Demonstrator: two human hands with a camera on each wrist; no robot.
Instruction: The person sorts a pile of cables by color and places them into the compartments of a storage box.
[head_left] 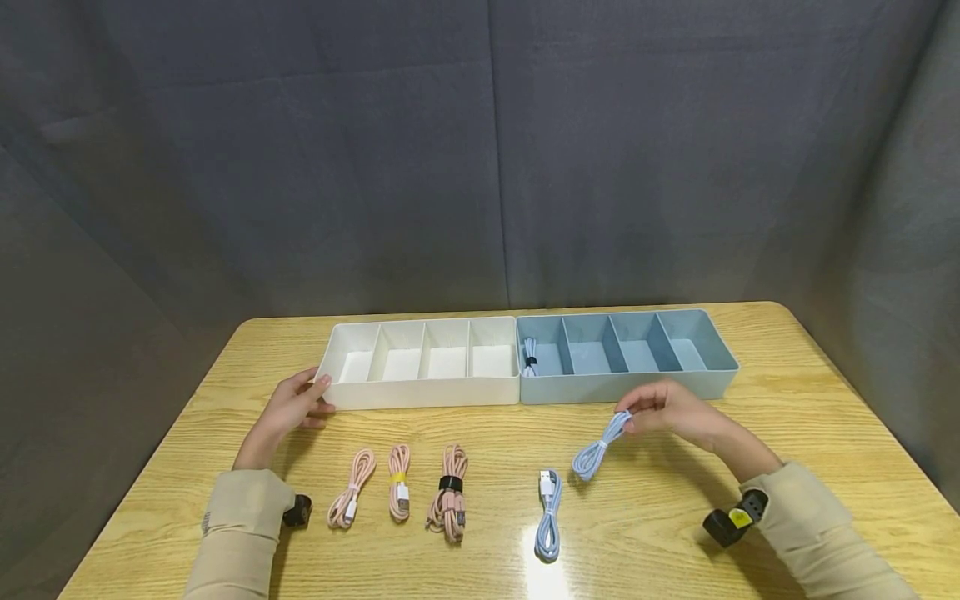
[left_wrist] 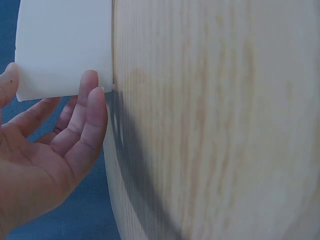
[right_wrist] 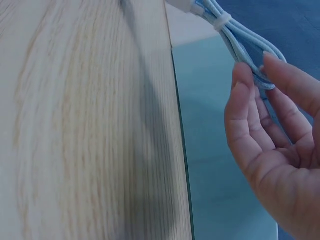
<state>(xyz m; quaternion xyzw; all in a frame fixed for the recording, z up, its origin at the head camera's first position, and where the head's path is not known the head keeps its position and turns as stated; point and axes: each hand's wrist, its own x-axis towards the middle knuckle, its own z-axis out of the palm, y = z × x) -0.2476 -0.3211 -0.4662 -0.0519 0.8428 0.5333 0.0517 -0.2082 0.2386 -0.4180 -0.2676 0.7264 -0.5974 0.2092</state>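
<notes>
Right hand: the right hand (head_left: 669, 410), right of center in the frame, pinched one looped end of a coiled light-blue cable (head_left: 597, 451), its grip clamped with thumb against fingers.
Held cable: it slanted toward the lower left from the fingertips, in front of the blue four-compartment organizer (head_left: 622, 389) and outside it; whether its low end touched the wooden counter (head_left: 495, 433) could not be told.
Left hand: at left of center, the left hand (head_left: 296, 400) rested on the end of the white four-compartment organizer (head_left: 427, 393), its grip loose, thumb and fingers apart.
Blue compartments: the leftmost bore a black-strapped cable bundle (head_left: 530, 354).
Lower center: a light-blue USB cable (head_left: 549, 521) lay on the counter.
Lower left of center: three pink bundles lay in a row, a white-tied cable (head_left: 354, 485), a yellow-strapped cable (head_left: 398, 477) and a black-strapped pink cable (head_left: 451, 483).
Step in hand: apparently, the stowing of the held blue cable, picked up but not yet boxed.
Next move: it seemed to call for a lift over the blue front wall, the dangling end kept clear of the rim, then a release into a compartment.
</notes>
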